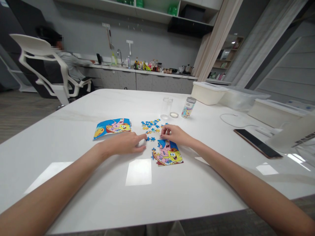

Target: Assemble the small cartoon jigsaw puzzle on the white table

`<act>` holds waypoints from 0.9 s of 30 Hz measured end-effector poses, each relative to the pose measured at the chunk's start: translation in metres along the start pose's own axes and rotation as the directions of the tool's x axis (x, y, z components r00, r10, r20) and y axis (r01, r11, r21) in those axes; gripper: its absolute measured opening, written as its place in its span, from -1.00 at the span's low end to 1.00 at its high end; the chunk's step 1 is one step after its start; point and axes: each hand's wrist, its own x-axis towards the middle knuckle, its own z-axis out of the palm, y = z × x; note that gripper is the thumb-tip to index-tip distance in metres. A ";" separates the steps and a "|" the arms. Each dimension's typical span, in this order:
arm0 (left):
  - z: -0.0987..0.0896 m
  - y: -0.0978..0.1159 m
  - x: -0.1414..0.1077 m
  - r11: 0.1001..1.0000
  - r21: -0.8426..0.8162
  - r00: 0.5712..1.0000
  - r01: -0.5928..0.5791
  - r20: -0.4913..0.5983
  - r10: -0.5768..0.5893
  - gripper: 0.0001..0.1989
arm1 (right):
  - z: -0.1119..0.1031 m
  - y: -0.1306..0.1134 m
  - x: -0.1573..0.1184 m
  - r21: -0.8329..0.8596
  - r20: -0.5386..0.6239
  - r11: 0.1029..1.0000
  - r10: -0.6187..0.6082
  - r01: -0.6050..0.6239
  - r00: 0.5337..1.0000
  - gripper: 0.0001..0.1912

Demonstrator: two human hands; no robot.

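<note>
A partly joined cartoon puzzle [169, 153] lies on the white table [103, 203], its left edge ragged. Several loose blue and yellow pieces [150, 124] are spread just beyond it. My left hand [129, 143] has its index finger stretched out to a blue piece [153, 139] group left of the puzzle, its thumb apart. Above the puzzle's top edge, my right hand [173, 134] has thumb and fingertips curled together; whatever they may hold is too small to make out. A curved picture sheet [112, 127] with the same cartoon lies behind my left hand.
Behind the pieces stand an open clear jar [166, 106], a round lid [174, 115] and a printed canister [188, 107]. A phone [257, 143], a white cable [231, 124] and plastic boxes [209, 93] are on the right. A person sits at the back left.
</note>
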 end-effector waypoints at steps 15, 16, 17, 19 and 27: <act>-0.003 -0.002 0.000 0.998 0.051 0.999 0.027 0.024 -0.028 -0.56 | -0.013 -0.024 -0.011 0.419 0.416 0.870 0.070 -0.259 0.907 -0.81; -0.004 -0.002 0.000 0.999 0.044 0.999 0.026 0.025 -0.027 -0.57 | -0.014 -0.025 -0.011 0.427 0.421 0.862 0.077 -0.272 0.904 -0.82; -0.004 -0.002 0.000 0.999 0.038 0.999 0.026 0.025 -0.027 -0.57 | -0.014 -0.026 -0.011 0.435 0.422 0.856 0.082 -0.281 0.903 -0.82; -0.004 -0.002 0.000 0.999 0.031 0.999 0.028 0.026 -0.028 -0.57 | -0.015 -0.027 -0.012 0.452 0.420 0.844 0.084 -0.289 0.904 -0.86; -0.002 -0.004 0.000 0.999 0.045 0.999 0.022 0.029 -0.023 -0.57 | -0.016 -0.031 -0.014 0.506 0.375 0.819 0.071 -0.269 0.924 -0.83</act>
